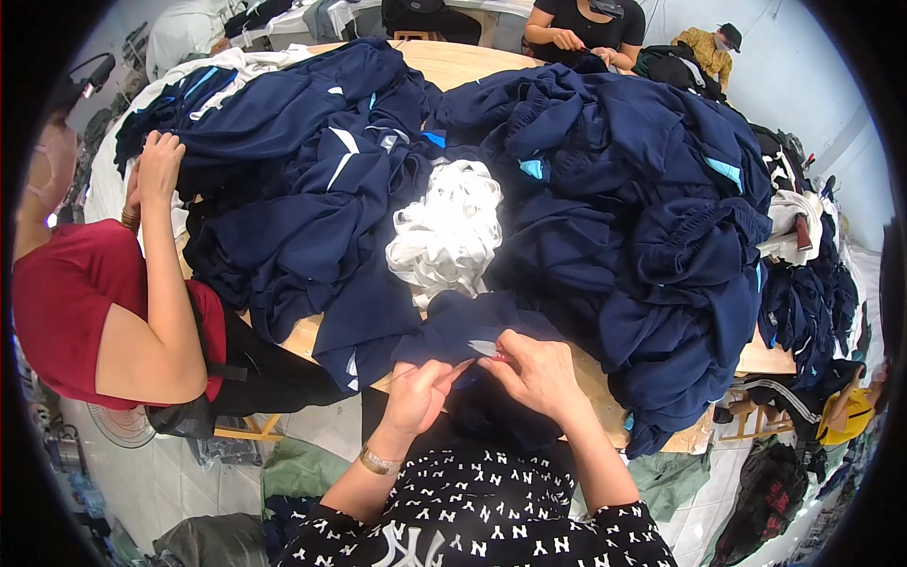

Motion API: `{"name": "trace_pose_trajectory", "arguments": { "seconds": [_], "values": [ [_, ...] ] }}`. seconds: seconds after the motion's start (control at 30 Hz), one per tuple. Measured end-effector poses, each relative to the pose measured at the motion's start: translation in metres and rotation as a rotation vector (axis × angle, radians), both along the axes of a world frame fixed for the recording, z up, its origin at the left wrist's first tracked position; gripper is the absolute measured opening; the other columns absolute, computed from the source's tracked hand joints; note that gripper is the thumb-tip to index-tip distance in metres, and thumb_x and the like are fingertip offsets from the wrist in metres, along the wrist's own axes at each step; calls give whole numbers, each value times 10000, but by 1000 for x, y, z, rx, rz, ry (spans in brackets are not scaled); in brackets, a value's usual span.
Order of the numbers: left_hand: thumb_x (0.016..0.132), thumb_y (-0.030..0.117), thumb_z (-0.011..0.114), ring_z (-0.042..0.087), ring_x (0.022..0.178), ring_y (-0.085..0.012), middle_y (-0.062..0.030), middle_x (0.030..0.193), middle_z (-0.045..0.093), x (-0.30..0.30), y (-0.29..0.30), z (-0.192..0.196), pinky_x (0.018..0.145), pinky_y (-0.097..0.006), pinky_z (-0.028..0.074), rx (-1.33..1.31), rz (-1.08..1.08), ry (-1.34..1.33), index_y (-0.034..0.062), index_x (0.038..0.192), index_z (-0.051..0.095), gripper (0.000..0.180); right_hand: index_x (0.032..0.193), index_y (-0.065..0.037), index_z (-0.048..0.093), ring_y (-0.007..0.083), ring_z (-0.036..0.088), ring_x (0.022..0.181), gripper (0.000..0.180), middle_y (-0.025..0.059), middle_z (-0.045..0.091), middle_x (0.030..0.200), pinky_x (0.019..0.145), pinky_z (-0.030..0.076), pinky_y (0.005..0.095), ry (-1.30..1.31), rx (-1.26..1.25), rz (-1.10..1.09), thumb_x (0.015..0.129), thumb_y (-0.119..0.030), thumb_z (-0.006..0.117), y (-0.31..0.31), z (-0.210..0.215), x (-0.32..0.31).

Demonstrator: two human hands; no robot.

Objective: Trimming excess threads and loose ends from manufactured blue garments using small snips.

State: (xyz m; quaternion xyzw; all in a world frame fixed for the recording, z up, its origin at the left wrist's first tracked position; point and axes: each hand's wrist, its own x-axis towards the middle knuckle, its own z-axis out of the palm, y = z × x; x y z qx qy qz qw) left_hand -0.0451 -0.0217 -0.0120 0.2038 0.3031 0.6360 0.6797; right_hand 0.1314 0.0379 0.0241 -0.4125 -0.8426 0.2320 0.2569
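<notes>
My left hand (414,397) is closed in a pinch on the edge of a navy garment (472,319) at the table's near edge. My right hand (537,376) grips small thread snips (484,348), their pale metal blades pointing left toward my left fingers. A bit of red shows at the snips' handle. The garment's lower part hangs in shadow over my lap. Just beyond it lies a heap of white tape or elastic (446,227) in loose loops.
Piles of navy garments (302,217) with white and light-blue pieces cover the wooden table (453,59) on both sides. At left, a person in a red shirt (113,312) handles navy cloth. Another person in black (586,38) works at the far side.
</notes>
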Motion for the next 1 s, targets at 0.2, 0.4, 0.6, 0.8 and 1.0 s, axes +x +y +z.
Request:
{"name": "trace_pose_trajectory", "arguments": {
  "seconds": [0.2, 0.4, 0.6, 0.8, 1.0],
  "values": [
    [798, -101, 380, 570, 1095, -337, -238, 1153, 575, 2, 1, 3, 1035, -466, 400, -33, 45, 11, -170, 1119, 506, 352, 755, -67, 525, 277, 574, 521, 257, 77, 558, 575, 473, 417, 355, -6, 82, -16, 787, -263, 690, 0, -4, -1],
    [828, -87, 400, 559, 1113, -285, -194, 1170, 574, -1, 4, 2, 1035, -420, 404, 2, -13, -83, -140, 1143, 502, 335, 753, -66, 527, 270, 571, 508, 257, 79, 559, 569, 470, 415, 354, 2, 67, -45, 784, -261, 692, 1, -4, 5],
    [796, -105, 376, 534, 1150, -291, -207, 1211, 545, -1, 2, 4, 1049, -423, 388, 37, -31, -93, -131, 1154, 500, 379, 781, -60, 529, 277, 576, 516, 236, 87, 572, 594, 481, 422, 355, -13, 102, -18, 786, -232, 691, -1, -3, -3],
    [764, -85, 355, 499, 1199, -270, -251, 1323, 463, 1, 7, 15, 1062, -411, 350, 67, -111, -130, -96, 1250, 450, 496, 919, -24, 448, 328, 498, 869, 345, 171, 492, 997, 760, 418, 386, 325, 140, 37, 687, -16, 703, 0, -17, -10],
    [883, 45, 567, 597, 871, -119, -100, 1017, 616, -6, 14, -15, 809, -242, 473, 95, 290, 620, -25, 1148, 544, 276, 941, 1, 448, 245, 474, 693, 294, 121, 436, 814, 637, 418, 331, 427, 12, -171, 761, -29, 678, 22, -47, -19]
  ]
}}
